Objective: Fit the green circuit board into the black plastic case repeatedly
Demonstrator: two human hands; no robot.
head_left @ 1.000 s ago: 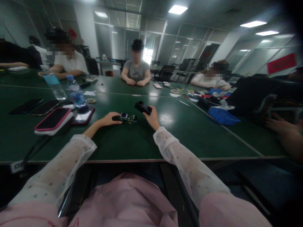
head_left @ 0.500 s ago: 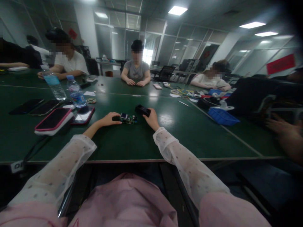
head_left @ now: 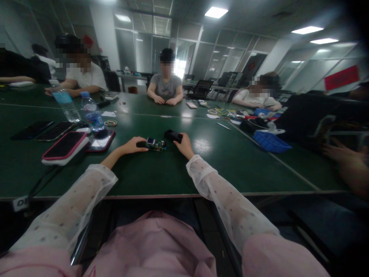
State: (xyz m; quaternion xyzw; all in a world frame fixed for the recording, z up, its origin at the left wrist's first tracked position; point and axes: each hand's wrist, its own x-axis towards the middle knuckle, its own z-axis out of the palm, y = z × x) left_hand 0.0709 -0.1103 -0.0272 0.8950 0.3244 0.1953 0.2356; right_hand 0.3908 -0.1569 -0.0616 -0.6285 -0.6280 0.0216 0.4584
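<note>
My left hand [head_left: 134, 146] grips the left end of a green circuit board [head_left: 155, 145] between thumb and fingers. A small screen sits on the board's upper left part, and small components cover its right end. To the right, my right hand [head_left: 184, 145] is closed on the right end of a black rectangular case [head_left: 172, 135]. The case lies tilted just beyond the board's right end, with a narrow gap between them. Both things are at the green table top [head_left: 150, 173], in front of my body; whether they rest on it I cannot tell.
On the left are a pink-edged phone [head_left: 65, 146], more phones, a water bottle [head_left: 66, 102] and a second bottle [head_left: 92, 111]. A blue tray [head_left: 271, 141], a pen [head_left: 223, 126] and tangled cables [head_left: 221, 112] lie to the right. Several people sit around the table.
</note>
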